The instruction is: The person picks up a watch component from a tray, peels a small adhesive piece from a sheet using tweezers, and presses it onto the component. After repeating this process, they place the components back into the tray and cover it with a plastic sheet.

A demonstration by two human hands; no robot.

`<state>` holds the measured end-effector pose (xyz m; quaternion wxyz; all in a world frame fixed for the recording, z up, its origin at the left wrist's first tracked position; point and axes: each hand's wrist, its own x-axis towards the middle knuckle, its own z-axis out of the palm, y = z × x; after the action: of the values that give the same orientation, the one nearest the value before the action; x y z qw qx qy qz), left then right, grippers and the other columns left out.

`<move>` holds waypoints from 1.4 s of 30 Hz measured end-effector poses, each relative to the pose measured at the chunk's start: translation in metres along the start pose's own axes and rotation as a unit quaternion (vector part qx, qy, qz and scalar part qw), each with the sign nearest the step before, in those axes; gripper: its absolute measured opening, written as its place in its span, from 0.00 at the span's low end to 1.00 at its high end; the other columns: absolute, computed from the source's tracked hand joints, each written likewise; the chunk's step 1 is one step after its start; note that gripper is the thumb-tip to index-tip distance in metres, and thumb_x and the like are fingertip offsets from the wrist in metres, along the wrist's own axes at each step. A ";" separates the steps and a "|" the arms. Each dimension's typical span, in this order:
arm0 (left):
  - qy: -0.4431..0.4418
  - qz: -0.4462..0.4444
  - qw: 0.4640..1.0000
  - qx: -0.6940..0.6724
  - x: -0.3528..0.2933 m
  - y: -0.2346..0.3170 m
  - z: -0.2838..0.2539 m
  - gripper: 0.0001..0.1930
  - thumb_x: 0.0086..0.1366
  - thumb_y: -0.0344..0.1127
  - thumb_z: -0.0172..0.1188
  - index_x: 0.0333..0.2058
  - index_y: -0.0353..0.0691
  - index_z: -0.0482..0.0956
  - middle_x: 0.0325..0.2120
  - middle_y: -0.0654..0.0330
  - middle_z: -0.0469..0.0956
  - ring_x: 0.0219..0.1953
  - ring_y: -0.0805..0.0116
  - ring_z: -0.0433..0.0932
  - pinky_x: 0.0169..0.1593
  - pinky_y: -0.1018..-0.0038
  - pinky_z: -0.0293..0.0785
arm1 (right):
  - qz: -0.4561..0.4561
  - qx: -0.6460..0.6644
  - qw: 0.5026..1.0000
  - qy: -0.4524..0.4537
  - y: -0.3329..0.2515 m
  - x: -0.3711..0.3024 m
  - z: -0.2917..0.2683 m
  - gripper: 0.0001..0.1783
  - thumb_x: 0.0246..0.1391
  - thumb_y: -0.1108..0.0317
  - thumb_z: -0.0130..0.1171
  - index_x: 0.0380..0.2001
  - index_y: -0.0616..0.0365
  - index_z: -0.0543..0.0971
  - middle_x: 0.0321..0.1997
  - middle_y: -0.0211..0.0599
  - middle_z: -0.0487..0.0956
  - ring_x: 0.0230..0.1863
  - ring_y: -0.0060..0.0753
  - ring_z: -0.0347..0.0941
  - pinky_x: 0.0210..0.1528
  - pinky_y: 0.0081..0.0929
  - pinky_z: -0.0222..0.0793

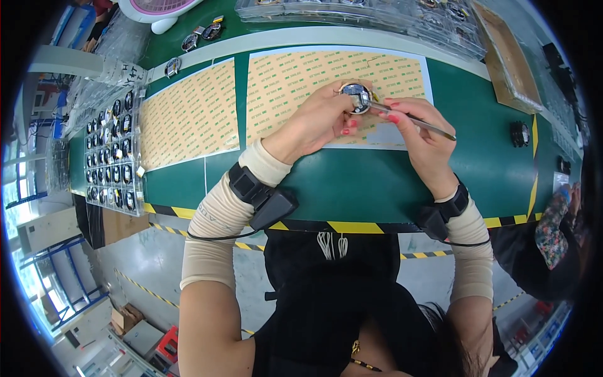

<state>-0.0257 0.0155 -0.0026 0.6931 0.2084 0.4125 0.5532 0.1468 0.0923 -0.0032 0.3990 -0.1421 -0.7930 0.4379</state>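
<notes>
My left hand (317,119) is closed around a small round electronic assembly (356,98), a dark ring with circuit parts inside. A pair of metal tweezers (418,119) is pinched in my right hand (422,129), its tip touching or very near the assembly's right edge. Both hands are above a tan adhesive sheet (295,75) printed with green marks, on the green table (352,182). A pale backing area (386,135) shows beneath the hands. A strapped black device sits on each wrist.
Another tan sheet (188,116) lies to the left, beside a clear tray (113,154) of several round assemblies. Loose round assemblies (190,42) lie at the back left. Clear trays (364,16) and a cardboard box (509,60) stand behind. A black coil-like part (519,134) is at right.
</notes>
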 end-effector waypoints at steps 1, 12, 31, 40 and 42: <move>-0.001 0.001 1.000 0.001 0.000 0.000 -0.001 0.17 0.62 0.29 0.37 0.49 0.33 0.63 0.33 0.58 0.71 0.22 0.77 0.62 0.23 0.82 0.58 | -0.004 0.003 1.000 -0.011 -0.001 0.001 0.001 0.08 0.49 0.82 0.52 0.34 0.70 0.73 0.38 0.47 0.75 0.38 0.32 0.74 0.40 0.23 0.70; -0.058 0.006 0.982 -0.180 0.001 -0.001 -0.003 0.18 0.64 0.39 0.35 0.48 0.37 0.64 0.36 0.58 0.71 0.30 0.70 0.67 0.36 0.75 0.66 | 0.007 0.030 0.999 0.012 0.001 0.005 0.001 0.07 0.50 0.79 0.52 0.34 0.70 0.74 0.36 0.46 0.76 0.36 0.33 0.74 0.39 0.23 0.70; -0.095 -0.010 0.983 -0.155 0.004 -0.006 -0.008 0.20 0.65 0.38 0.35 0.53 0.35 0.58 0.46 0.45 0.68 0.34 0.64 0.74 0.36 0.75 0.71 | -0.014 0.018 0.884 0.466 0.059 0.039 -0.149 0.11 0.55 0.72 0.50 0.39 0.67 0.73 0.37 0.39 0.76 0.34 0.29 0.74 0.39 0.21 0.69; -0.087 0.041 0.994 -0.050 0.006 -0.005 0.000 0.20 0.64 0.35 0.34 0.53 0.33 0.57 0.45 0.46 0.69 0.35 0.61 0.75 0.36 0.72 0.75 | -0.101 -0.299 0.940 0.131 0.030 0.033 -0.061 0.14 0.52 0.78 0.48 0.43 0.62 0.74 0.34 0.35 0.77 0.33 0.27 0.72 0.34 0.17 0.66; -0.091 0.064 0.993 -0.032 0.000 -0.007 -0.006 0.18 0.64 0.33 0.34 0.51 0.32 0.58 0.42 0.46 0.70 0.34 0.59 0.76 0.34 0.71 0.76 | 0.058 -0.137 0.989 -0.008 0.009 0.027 -0.015 0.13 0.51 0.77 0.50 0.41 0.64 0.74 0.31 0.34 0.77 0.31 0.23 0.71 0.33 0.17 0.66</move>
<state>-0.0264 0.0125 -0.0111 0.6976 0.2614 0.3155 0.5877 0.1392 0.1220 0.0075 0.3437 -0.2377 -0.8392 0.3480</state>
